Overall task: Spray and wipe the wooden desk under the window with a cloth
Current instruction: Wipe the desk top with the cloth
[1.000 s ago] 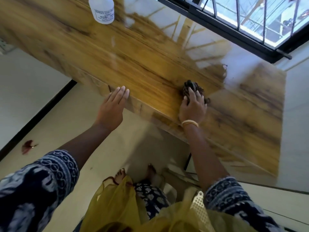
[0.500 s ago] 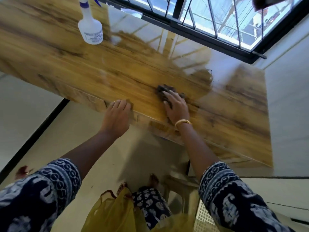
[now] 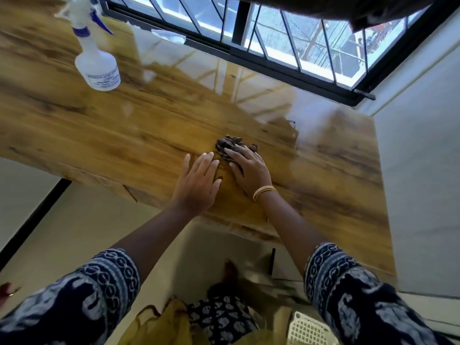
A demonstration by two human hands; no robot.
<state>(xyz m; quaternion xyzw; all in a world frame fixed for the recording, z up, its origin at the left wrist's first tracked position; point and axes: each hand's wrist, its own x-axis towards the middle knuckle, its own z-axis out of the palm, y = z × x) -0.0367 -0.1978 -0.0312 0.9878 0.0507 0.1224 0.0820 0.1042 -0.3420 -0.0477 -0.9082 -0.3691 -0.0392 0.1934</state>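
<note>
- Cloth: dark, crumpled, on the wooden surface, near its front edge.
- Right hand: fingers extended and lying on the cloth's near side, pressing it down; gold bangle at wrist.
- Left hand: just left of the cloth, flat on the surface, fingers straight and slightly spread, holding nothing.
- Spray bottle: upright, well left of and beyond the cloth, white with blue trigger.
- Window: barred, beyond the cloth, along the surface's far edge.
</note>
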